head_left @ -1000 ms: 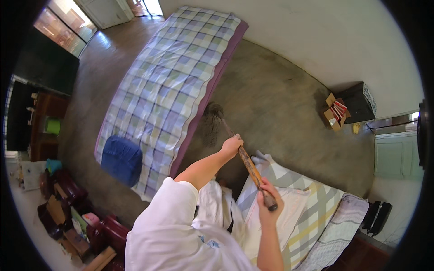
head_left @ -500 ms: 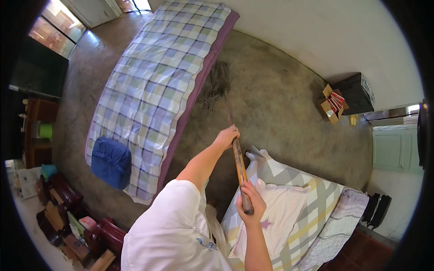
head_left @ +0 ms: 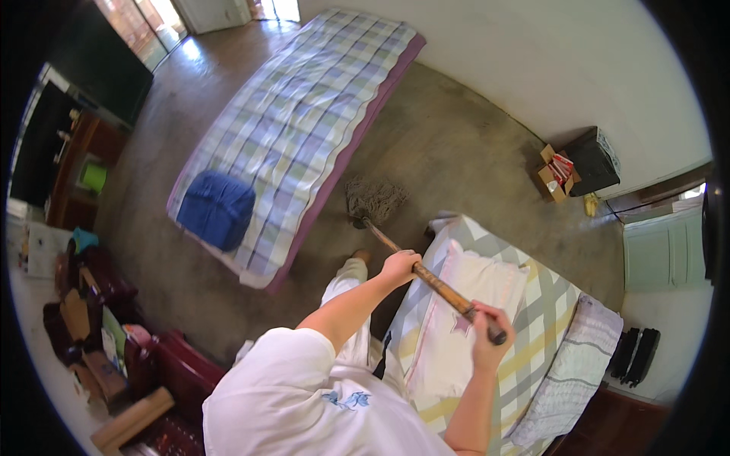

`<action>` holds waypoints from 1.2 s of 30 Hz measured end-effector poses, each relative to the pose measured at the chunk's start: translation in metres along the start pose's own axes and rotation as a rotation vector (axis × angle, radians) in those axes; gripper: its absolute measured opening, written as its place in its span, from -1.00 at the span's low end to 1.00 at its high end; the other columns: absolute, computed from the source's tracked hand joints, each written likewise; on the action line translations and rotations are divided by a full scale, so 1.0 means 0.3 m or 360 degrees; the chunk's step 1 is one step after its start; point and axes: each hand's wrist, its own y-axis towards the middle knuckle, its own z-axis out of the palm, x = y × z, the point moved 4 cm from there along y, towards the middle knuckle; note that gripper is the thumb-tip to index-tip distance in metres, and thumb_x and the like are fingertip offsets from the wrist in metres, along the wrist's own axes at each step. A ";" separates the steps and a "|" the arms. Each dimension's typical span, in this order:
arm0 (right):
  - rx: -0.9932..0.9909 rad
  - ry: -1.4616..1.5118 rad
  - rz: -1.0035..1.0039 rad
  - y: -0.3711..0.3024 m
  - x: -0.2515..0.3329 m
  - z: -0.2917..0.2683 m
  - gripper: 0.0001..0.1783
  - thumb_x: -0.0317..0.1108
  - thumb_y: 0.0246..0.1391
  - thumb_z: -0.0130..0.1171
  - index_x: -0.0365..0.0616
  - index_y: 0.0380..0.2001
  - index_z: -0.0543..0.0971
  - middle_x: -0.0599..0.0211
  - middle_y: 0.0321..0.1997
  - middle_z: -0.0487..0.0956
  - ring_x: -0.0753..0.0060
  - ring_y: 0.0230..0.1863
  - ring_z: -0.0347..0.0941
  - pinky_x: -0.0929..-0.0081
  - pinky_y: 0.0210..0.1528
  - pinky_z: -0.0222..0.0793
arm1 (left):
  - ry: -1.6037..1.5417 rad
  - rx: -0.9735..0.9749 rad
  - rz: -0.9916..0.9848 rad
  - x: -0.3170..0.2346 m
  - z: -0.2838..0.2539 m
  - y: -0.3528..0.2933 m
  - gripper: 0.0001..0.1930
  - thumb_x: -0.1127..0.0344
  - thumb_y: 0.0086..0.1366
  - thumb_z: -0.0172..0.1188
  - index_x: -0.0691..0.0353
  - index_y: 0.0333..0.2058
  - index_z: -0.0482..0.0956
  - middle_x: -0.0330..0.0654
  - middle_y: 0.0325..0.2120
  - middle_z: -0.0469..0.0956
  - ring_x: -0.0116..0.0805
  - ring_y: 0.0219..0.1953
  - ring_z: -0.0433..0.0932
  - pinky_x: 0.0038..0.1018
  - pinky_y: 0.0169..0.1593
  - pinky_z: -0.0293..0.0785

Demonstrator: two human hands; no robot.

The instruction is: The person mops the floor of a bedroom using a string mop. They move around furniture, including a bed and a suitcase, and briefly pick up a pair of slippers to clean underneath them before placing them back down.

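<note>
A string mop point(head_left: 376, 199) with a grey head rests on the concrete floor between two beds, its worn wooden handle point(head_left: 442, 287) slanting back toward me. Partway down that handle, my left hand point(head_left: 401, 267) is wrapped around the wood. My right hand point(head_left: 491, 331) grips it close to the dark top end, above the pillow on the near bed. The mop strands fan out beside the purple edge of the checked bed point(head_left: 293, 137).
At the right lies the near bed point(head_left: 559, 311) with a white pillow point(head_left: 464, 334). A blue folded bundle point(head_left: 217, 209) sits on the checked bed. By the wall stand an open carton point(head_left: 557, 175) and a black box point(head_left: 597, 161). Dark red wooden furniture point(head_left: 182, 361) fills the lower left.
The mop head has come nearer to me from beside the checked bed, and its strands show sharper. Both hands have shifted right with the handle, and the view has turned somewhat.
</note>
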 end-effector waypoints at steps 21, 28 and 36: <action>0.0435 0.0155 0.0257 -0.528 -0.385 0.211 -0.87 -0.36 0.09 0.06 -0.21 -0.38 0.51 0.05 -0.24 0.61 0.27 -0.21 0.56 0.37 -0.18 0.54 | 0.0418 0.0452 -0.0916 0.218 -0.160 -1.040 -0.79 0.26 0.03 0.26 0.00 -0.29 0.59 -0.16 -0.31 0.55 -0.14 -0.17 0.56 -0.22 -0.17 0.51; 0.0802 0.0168 0.0138 -0.775 -0.276 0.556 -0.86 -0.43 0.09 0.06 -0.29 -0.35 0.54 0.11 -0.21 0.62 0.34 -0.14 0.52 0.37 0.04 0.38 | 0.0503 0.0251 -0.1207 0.407 -0.384 -1.356 -0.82 0.30 0.09 0.17 -0.02 -0.29 0.60 -0.21 -0.28 0.57 -0.17 -0.13 0.55 -0.23 -0.14 0.50; 0.1660 0.0160 0.0083 -1.157 -0.244 0.974 -0.76 -0.53 0.05 0.14 -0.27 -0.16 0.56 0.20 0.02 0.55 0.46 0.02 0.45 0.53 0.10 0.32 | 0.0264 -0.0641 -0.1989 0.608 -0.573 -1.880 -0.70 0.35 0.24 -0.06 -0.02 -0.05 0.48 -0.10 0.06 0.39 -0.05 0.03 0.43 -0.17 -0.01 0.46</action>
